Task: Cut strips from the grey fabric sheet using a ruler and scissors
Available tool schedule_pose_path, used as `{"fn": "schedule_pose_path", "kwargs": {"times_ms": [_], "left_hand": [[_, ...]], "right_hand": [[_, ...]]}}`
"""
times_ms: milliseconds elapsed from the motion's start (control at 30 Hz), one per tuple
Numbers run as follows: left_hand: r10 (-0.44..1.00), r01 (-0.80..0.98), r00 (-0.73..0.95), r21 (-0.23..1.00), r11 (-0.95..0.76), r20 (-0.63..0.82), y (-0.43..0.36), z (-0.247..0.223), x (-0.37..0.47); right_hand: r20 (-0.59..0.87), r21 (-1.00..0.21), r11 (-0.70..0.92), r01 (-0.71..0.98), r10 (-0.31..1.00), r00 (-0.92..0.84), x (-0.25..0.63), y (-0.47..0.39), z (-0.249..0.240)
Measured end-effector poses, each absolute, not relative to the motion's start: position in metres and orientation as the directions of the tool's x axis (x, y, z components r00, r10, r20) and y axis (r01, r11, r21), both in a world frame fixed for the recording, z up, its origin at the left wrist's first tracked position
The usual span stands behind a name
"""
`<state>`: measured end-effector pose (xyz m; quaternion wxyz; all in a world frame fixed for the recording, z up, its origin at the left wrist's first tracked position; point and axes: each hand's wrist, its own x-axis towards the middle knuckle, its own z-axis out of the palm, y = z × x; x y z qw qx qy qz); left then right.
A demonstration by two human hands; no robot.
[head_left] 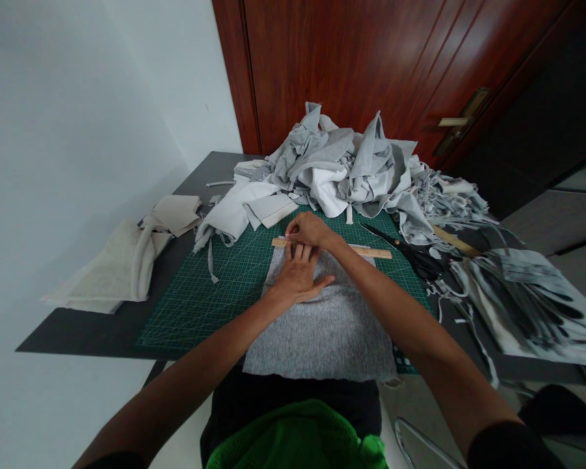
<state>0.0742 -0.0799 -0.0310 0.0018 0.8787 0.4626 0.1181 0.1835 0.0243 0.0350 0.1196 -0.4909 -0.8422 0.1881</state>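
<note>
A grey piece of fabric (317,339) lies on the green cutting mat (200,286) and hangs a little over the front edge of the table. Across its far edge runs a wooden ruler (378,253). My left hand (300,277) rests flat on the fabric, thumb spread out, with its fingertips on the ruler. Just beyond these fingertips, my right hand (308,229) is closed in a pinch at the far edge of the ruler, near its left end. Whatever sits between those fingers is too small to make out.
A heap of grey and white cloth scraps (336,163) covers the back of the table. Black scissors (410,251) lie right of the ruler. Folded grey fabric (532,299) is stacked at the right, cream cloth (112,267) at the left. Behind is a wooden door (351,65).
</note>
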Motion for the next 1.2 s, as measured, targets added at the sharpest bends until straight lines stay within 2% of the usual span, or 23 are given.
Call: {"fn": "schedule_pose_path", "kwargs": {"times_ms": [467, 700, 1200], "left_hand": [[0.818, 0.82, 0.548, 0.081, -0.567, 0.175, -0.082, -0.023, 0.075], [0.82, 0.821, 0.55, 0.076, -0.566, 0.159, -0.082, -0.023, 0.075], [0.817, 0.822, 0.552, 0.056, -0.566, 0.167, -0.081, -0.023, 0.075]], "right_hand": [[0.003, -0.425, 0.475, 0.771, 0.852, -0.523, 0.226, 0.032, 0.025], [-0.003, -0.372, 0.453, 0.81, 0.872, -0.489, 0.247, 0.027, 0.028], [-0.005, -0.359, 0.401, 0.843, 0.902, -0.431, 0.284, 0.013, 0.029]]}}
